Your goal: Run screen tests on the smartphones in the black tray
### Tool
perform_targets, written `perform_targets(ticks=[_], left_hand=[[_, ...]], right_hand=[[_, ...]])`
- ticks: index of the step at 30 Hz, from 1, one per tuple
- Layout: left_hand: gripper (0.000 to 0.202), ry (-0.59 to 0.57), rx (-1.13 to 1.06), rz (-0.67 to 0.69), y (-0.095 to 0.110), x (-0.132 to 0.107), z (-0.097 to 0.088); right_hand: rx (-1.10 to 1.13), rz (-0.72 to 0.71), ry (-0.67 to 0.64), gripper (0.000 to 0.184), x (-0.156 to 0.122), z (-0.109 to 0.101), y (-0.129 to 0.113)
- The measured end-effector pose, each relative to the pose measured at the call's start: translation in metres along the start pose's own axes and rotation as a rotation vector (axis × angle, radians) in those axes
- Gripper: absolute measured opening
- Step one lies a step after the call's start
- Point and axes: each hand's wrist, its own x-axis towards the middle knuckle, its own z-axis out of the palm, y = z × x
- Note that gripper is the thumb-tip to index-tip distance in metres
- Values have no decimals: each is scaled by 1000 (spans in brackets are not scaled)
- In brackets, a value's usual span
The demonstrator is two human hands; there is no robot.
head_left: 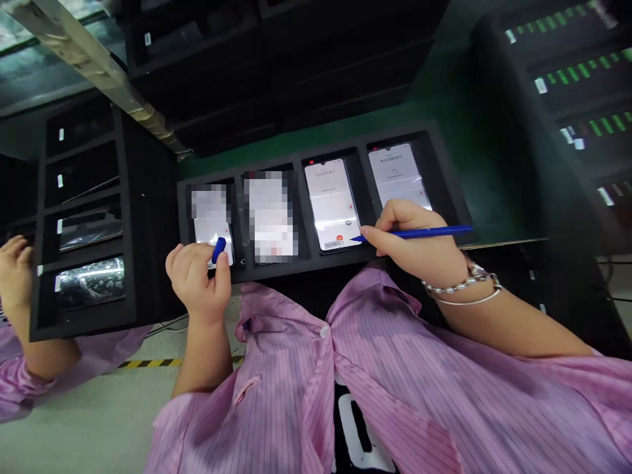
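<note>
A black foam tray (pixel 363 191) in front of me holds several lit phones side by side. My right hand (pixel 412 243) is closed on a blue stylus (pixel 419 232), whose tip touches the lower screen of the third phone (pixel 332 201). My left hand (pixel 197 276) is curled round a short blue pen (pixel 218 249) held over the bottom of the leftmost phone (pixel 212 220). The second phone (pixel 270 214) and the far right phone (pixel 399 174) lie untouched in their slots.
A second black tray (pixel 143 217) at the left holds phones in shiny wrap. Another person's hand (pixel 14 273) and pink sleeve are at the far left edge. Dark stacked trays (pixel 296 59) stand behind, and racks with green labels (pixel 577 72) at the right.
</note>
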Motion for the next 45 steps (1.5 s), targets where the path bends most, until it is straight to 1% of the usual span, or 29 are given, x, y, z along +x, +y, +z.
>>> perform_targets(ticks=[4, 7, 11, 14, 16, 18, 19, 22, 23, 25, 28, 31, 35, 38, 40, 42, 43, 45], left_hand=[[17, -14, -16, -37, 4, 0, 0], [18, -39, -40, -72, 5, 1, 0], [14, -37, -56, -41, 6, 1, -1], [10, -5, -89, -32, 8, 1, -2], [9, 8, -115, -35, 10, 0, -3], [9, 4, -144, -42, 11, -2, -5], [9, 1, -158, -47, 11, -3, -6], [10, 6, -207, -66, 9, -7, -9], [11, 10, -232, -75, 7, -9, -11], [13, 25, -303, -103, 5, -12, -13], [17, 75, -418, -167, 3, -17, -16], [20, 107, -479, -221, 2, -20, -17], [19, 106, -532, -225, 1, -21, -18], [18, 109, -544, -225, 1, -22, -19], [18, 108, -563, -215, 1, -23, -20], [17, 113, -595, -198, 2, -23, -21], [17, 116, -611, -192, 2, -24, -21], [17, 126, -639, -188, 1, -25, -22]], right_hand=[[-92, 25, -18, 30, 6, 8, -3], [-149, 8, -11, 30, 6, 9, -9], [-200, 0, -20, 29, 5, 6, -12], [-149, 66, 16, 29, 1, 7, -11], [-55, 85, 68, 31, -5, 16, -15], [16, 55, 62, 34, -10, 32, -25], [27, 27, 26, 34, -11, 43, -32], [-12, -32, -142, 33, -11, 73, -52], [-29, -41, -179, 33, -9, 81, -56], [-58, -49, -204, 31, -6, 92, -60], [-100, -54, -186, 30, -2, 97, -58], [-157, -49, -172, 30, -1, 98, -57], [-222, -69, -173, 27, 0, 97, -60], [-267, -49, -154, 27, -2, 93, -59], [-225, 4, -99, 27, -6, 92, -61], [-101, 54, -51, 27, -10, 98, -69], [-40, 56, -61, 29, -12, 105, -75], [11, -14, -147, 31, -15, 123, -89]])
